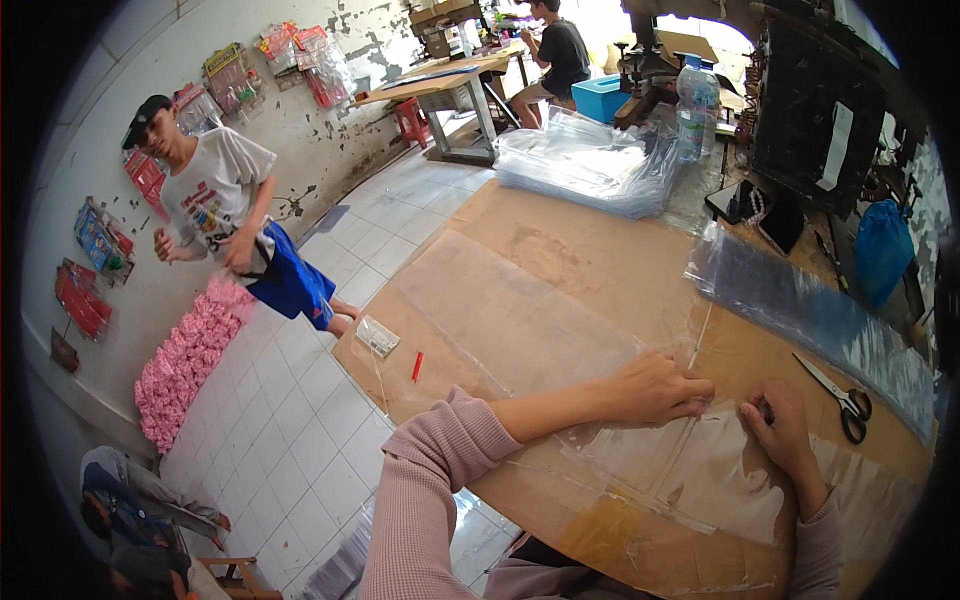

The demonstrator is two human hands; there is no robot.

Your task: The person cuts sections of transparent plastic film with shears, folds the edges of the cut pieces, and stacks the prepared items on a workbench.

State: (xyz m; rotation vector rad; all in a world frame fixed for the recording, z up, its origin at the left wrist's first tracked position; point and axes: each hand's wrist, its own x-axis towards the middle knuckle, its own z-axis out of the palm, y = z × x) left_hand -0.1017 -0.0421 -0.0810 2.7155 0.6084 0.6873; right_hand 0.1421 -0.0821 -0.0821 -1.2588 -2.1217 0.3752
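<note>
Clear plastic sheeting (530, 310) lies flat across the brown work table. My left hand (660, 388) reaches over it from the left, its fingers curled together at the sheet's right end. A short way to the right, my right hand (778, 415) is closed, thumb against bent fingers, at the edge of a wrinkled clear plastic sheet (735, 475). What exactly lies between the fingertips of each hand is hard to make out. Black-handled scissors (840, 395) rest just right of my right hand. A thin pale strip (704, 325) runs away from my left fingertips.
A stack of clear plastic bags (590, 165) sits at the far edge beside a water bottle (692, 110). Dark-looking plastic sheeting (800, 310) lies to the right. A red marker (417, 367) and small box (377, 336) are left. A person (215, 190) stands beyond the table.
</note>
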